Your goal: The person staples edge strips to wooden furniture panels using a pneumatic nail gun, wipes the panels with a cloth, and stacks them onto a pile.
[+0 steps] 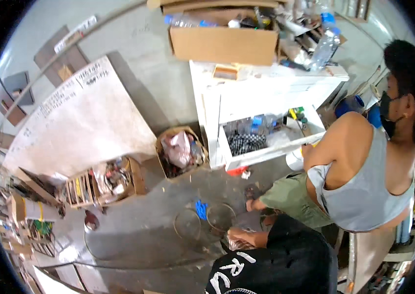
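"Head view: what's the grip?"
"Right hand (247, 237) seems to touch pale material (235, 243), near, right of centre; I can't tell whether it grasps. Left hand's unseen."
"Doing it well?"
"Steady contact, clear of the blue bundle (201, 209) farther left."

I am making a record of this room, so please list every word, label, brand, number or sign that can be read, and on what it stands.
I do not copy wording; here is where it stands.
Black shirt: large white letters, not quoted.
Pale board: dark handwritten lines along its curved edge, mostly too blurred to read.
White strip on the wall: dark characters, too small to read.
Wall: faint marks, unreadable.
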A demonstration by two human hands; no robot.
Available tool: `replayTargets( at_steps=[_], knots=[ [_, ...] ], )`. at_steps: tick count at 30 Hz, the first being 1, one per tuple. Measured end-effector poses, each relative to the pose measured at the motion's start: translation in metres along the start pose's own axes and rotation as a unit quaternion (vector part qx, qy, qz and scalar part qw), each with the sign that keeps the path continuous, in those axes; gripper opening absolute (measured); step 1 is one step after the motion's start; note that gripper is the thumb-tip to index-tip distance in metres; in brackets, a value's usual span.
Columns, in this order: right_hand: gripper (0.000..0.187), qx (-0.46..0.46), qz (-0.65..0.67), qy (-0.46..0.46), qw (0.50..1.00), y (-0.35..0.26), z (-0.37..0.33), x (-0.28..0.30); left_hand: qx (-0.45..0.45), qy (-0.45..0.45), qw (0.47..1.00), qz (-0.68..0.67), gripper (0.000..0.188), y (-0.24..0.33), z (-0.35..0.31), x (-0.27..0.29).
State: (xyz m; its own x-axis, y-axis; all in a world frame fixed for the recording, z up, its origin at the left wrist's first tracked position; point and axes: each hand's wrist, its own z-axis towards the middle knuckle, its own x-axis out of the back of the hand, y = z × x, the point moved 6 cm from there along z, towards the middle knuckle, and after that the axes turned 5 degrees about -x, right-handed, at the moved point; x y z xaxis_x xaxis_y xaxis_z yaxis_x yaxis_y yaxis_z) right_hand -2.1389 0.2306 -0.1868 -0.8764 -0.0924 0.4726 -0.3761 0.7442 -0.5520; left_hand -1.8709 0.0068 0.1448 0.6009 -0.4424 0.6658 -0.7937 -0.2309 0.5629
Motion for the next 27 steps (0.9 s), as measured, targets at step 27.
replayTargets(
  at_steps=[27],
  knots=[
    [0.049, 0.223, 0.329, 0.021, 0.917, -0.037, 0.009, 0.095, 0.002, -0.019, 0.999, 0.026, 0.049, 0.014, -0.006, 0.039]
  ],
)
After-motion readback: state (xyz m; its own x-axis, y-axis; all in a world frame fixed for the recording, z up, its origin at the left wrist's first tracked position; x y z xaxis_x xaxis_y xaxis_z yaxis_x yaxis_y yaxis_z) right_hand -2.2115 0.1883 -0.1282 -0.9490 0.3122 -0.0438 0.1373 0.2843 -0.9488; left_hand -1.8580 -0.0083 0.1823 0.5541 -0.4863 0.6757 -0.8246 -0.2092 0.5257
